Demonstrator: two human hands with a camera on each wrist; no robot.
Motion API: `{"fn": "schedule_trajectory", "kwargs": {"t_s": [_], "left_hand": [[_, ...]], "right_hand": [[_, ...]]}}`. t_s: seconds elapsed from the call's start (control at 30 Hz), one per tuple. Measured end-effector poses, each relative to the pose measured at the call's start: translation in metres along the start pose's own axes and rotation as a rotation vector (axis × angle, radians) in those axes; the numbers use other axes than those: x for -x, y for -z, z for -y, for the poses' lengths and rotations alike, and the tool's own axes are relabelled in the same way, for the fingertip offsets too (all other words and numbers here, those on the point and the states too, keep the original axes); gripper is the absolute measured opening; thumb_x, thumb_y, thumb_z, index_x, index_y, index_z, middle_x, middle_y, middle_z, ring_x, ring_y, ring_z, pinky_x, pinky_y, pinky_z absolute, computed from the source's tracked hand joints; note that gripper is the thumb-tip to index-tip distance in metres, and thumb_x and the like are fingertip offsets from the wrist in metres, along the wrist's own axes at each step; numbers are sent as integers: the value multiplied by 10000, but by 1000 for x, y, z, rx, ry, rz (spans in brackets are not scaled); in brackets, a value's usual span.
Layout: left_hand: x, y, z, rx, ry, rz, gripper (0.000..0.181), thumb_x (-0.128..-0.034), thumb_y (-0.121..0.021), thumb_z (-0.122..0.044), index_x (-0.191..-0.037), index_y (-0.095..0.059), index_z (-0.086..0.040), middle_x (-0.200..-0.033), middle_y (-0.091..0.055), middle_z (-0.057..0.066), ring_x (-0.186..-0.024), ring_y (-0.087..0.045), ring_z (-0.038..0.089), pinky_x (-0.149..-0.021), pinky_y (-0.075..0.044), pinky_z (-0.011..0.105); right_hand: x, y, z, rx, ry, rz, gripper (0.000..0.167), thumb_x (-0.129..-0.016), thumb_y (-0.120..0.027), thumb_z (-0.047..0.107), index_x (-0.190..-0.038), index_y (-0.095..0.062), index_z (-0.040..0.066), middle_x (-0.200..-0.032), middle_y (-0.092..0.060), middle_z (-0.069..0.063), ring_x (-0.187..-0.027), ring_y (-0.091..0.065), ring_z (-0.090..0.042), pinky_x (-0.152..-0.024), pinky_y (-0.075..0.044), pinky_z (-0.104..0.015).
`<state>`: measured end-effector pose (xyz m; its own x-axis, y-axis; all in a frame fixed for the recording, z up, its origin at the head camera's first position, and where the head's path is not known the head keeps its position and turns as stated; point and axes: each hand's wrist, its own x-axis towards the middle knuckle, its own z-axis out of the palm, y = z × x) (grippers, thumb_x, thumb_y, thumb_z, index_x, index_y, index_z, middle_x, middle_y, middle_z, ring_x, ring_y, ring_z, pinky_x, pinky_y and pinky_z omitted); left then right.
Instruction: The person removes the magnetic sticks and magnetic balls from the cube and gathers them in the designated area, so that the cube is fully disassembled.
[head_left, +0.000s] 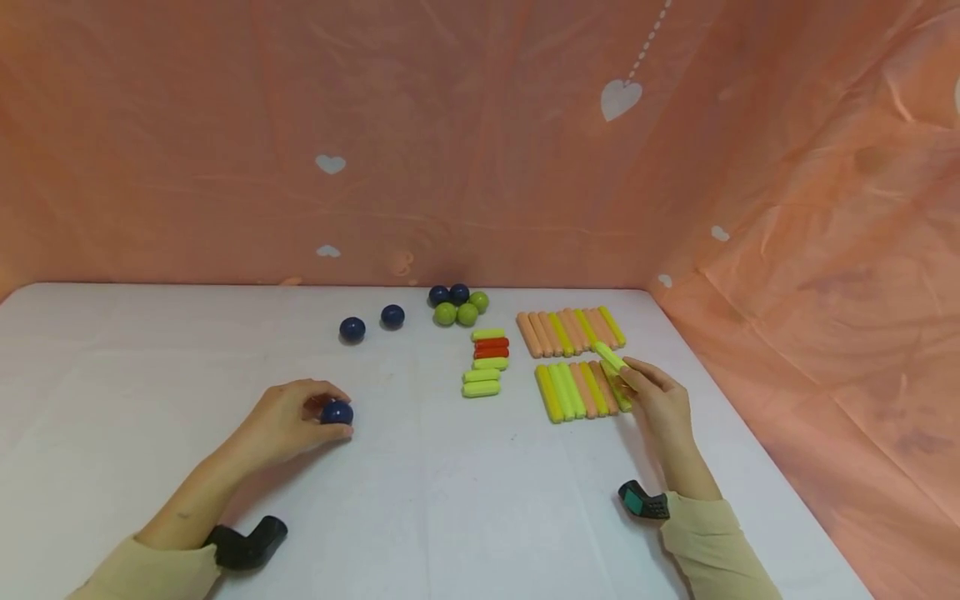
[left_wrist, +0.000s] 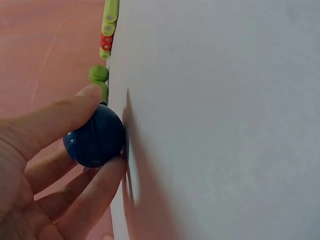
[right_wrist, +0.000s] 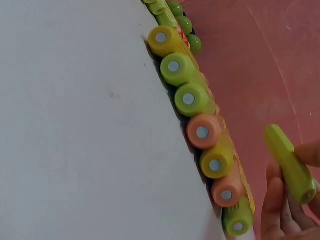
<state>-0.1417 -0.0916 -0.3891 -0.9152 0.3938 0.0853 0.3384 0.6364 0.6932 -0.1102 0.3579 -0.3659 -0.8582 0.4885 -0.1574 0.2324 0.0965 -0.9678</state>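
My left hand (head_left: 281, 427) pinches a dark blue ball (head_left: 337, 413) between thumb and fingers, at or just above the white table. In the left wrist view a seam runs around the ball (left_wrist: 95, 137). On the other side, my right hand (head_left: 663, 407) holds a short light green stick (head_left: 610, 356) by one end, raised over the near row of sticks (head_left: 577, 392). That row mixes yellow, light green and orange sticks, whose round ends carry grey discs in the right wrist view. Fingers partly hide the row's right end.
A far row of orange and yellow sticks (head_left: 570, 332) lies behind the near one. Short green and red sticks (head_left: 491, 353) form a column left of the rows. Green balls (head_left: 446, 313) and blue balls (head_left: 459, 293) cluster at the back; two loose blue balls (head_left: 352, 329) sit farther left.
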Motion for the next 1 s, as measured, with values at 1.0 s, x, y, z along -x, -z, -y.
{"fn": "schedule_trajectory", "kwargs": {"t_s": [1.0], "left_hand": [[0, 0, -1, 10, 20, 37, 364, -757, -808, -270, -1040, -689, -73, -998, -658, 117, -875, -593, 234, -776, -500, 414]], "right_hand": [[-6, 0, -1, 248, -57, -105, 420, -962, -514, 202, -1326, -518, -8, -1356, -460, -113, -1063, -414, -153, -878, -383, -257]]}}
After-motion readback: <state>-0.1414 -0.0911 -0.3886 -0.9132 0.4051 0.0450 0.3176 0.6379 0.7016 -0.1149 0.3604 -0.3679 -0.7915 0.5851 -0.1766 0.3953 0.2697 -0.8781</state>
